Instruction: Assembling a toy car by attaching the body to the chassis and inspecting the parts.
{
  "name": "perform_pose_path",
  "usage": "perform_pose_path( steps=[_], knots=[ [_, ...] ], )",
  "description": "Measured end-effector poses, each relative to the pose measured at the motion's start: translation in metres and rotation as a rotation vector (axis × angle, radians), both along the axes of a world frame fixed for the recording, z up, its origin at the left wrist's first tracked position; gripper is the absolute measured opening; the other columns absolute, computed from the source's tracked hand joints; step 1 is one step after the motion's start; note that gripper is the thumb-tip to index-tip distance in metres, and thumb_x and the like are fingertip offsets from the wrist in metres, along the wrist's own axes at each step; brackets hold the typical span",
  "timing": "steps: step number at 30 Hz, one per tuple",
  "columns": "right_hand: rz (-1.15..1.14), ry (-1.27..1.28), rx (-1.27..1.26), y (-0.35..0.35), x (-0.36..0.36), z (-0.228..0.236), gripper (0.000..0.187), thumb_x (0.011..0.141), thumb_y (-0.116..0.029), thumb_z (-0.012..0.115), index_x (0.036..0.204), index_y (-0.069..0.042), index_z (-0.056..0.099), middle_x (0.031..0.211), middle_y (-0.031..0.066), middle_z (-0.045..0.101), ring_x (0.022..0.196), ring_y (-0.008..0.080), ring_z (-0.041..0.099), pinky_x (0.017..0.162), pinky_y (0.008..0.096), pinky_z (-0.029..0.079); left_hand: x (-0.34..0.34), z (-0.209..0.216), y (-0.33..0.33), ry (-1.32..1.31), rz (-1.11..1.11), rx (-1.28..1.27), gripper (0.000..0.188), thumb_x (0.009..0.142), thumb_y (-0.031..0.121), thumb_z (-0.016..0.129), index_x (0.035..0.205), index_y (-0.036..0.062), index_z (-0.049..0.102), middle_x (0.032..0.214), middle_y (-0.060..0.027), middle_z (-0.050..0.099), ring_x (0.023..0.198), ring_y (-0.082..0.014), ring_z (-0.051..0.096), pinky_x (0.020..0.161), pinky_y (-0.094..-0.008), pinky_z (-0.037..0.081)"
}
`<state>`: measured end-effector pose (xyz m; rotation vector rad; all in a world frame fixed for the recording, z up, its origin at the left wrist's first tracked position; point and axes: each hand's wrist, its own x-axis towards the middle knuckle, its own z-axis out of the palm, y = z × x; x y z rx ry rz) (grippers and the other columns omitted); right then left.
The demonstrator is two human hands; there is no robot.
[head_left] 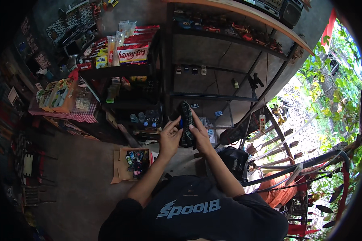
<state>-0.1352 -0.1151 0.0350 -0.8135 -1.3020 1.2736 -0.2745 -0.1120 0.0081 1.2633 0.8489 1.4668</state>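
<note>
Both hands are raised in front of the black shelf rack. My right hand [200, 137] is closed on a dark checked cloth [186, 110], its thumb along the near face and its fingers behind. Facing it from the other side, my left hand [171, 138] has bent fingers closed at a small blue thing [181, 123] against the cloth. Only a bit of blue shows, so its kind cannot be made out. Down to the left on the floor, an open cardboard box [117, 164] holds several toy cars [136, 160].
A metal shelf rack [225, 95] stands ahead, with toy cars [211, 29] on its levels. Left of it is a black cart [126, 71] with snack packs. A checked-cloth table [80, 117] stands further left. A black bag [231, 160] lies by my right forearm.
</note>
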Motion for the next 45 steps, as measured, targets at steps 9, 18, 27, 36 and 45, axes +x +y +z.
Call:
perform_pose_path(
  steps=[9, 18, 27, 36, 45],
  knots=[
    [-0.082, -0.343, 0.107, -0.009, 0.023, 0.013, 0.058, 0.088, -0.01, 0.061, 0.141, 0.0, 0.041, 0.136, 0.0146, 0.051, 0.129, 0.0223, 0.046, 0.11, 0.0337, 0.031, -0.021, 0.054, 0.012, 0.648, -0.237, 0.148, 0.042, 0.082, -0.001, 0.072, 0.122, -0.0024, 0.059, 0.103, -0.0074, 0.063, 0.096, -0.0104, 0.059, 0.081, -0.0271, 0.048],
    [-0.196, -0.319, 0.136, -0.039, 0.02, -0.008, 0.06, 0.087, -0.005, 0.062, 0.143, 0.0, 0.039, 0.139, 0.0181, 0.049, 0.133, 0.0278, 0.043, 0.112, 0.0357, 0.03, 0.012, 0.019, 0.017, -0.101, 0.057, -0.104, 0.059, 0.074, -0.006, 0.079, 0.123, 0.0037, 0.047, 0.106, -0.0059, 0.052, 0.094, -0.0114, 0.055, 0.084, -0.0223, 0.048],
    [-0.439, -0.258, 0.057, -0.045, 0.018, -0.014, 0.053, 0.089, -0.001, 0.061, 0.139, 0.003, 0.043, 0.135, 0.0171, 0.054, 0.126, 0.0219, 0.051, 0.106, 0.0321, 0.037, 0.044, 0.017, -0.014, -0.34, 0.027, -0.15, 0.053, 0.083, -0.008, 0.07, 0.13, -0.0017, 0.044, 0.115, -0.0117, 0.057, 0.109, -0.0163, 0.057, 0.096, -0.0278, 0.047],
    [-0.437, -0.288, 0.114, -0.043, 0.027, -0.001, 0.054, 0.089, -0.003, 0.061, 0.14, 0.003, 0.044, 0.133, 0.0184, 0.056, 0.125, 0.0226, 0.051, 0.107, 0.0334, 0.036, 0.038, 0.03, -0.025, -0.069, -0.142, -0.09, 0.058, 0.089, -0.008, 0.061, 0.143, 0.0, 0.042, 0.122, -0.0098, 0.052, 0.107, -0.0128, 0.056, 0.092, -0.0247, 0.047],
    [-0.481, -0.41, 0.255, -0.043, 0.034, 0.023, 0.05, 0.086, 0.001, 0.06, 0.134, 0.002, 0.049, 0.124, 0.0178, 0.061, 0.117, 0.0276, 0.059, 0.103, 0.0343, 0.04, 0.037, -0.009, -0.025, 0.18, -0.179, 0.095, 0.056, 0.086, -0.015, 0.057, 0.14, -0.0043, 0.043, 0.126, -0.0087, 0.042, 0.117, -0.0166, 0.051, 0.097, -0.0265, 0.045]
  ],
)
